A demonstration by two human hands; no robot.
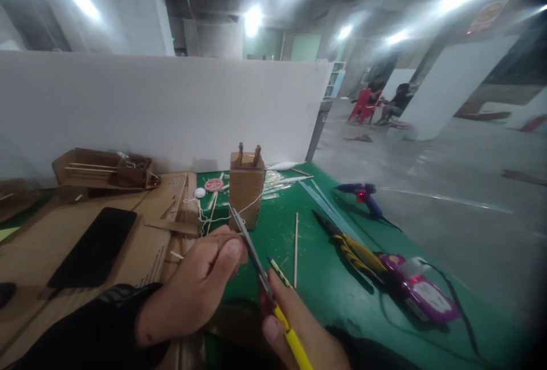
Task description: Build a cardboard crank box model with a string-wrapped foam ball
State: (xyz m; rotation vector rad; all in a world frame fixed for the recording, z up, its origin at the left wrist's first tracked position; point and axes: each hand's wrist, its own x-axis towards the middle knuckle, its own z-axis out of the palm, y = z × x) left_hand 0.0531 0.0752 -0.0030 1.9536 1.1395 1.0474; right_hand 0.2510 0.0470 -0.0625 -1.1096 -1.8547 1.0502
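My left hand [203, 279] is closed around a small piece of cardboard [244, 253], thumb pressed on top. In my right hand [301, 324] is a pair of scissors [256, 261] with yellow handles, its blades pointing up and left across the edge of the cardboard piece. A second slim yellow-and-dark object [280, 273] shows by my right fingers; I cannot make out what it is. Just beyond the blade tips, an upright cardboard box [247, 190] stands with two small prongs on top. White string [252, 206] trails across its front.
Long-nose pliers [352, 247], a purple power strip [421, 290] and a blue glue gun [363, 196] lie on the green table [273, 239]. A thin stick [296, 250] lies nearer. On the left are a phone [94, 247], cardboard sheets and a cardboard tray [105, 170]. A white partition [162, 108] rises behind.
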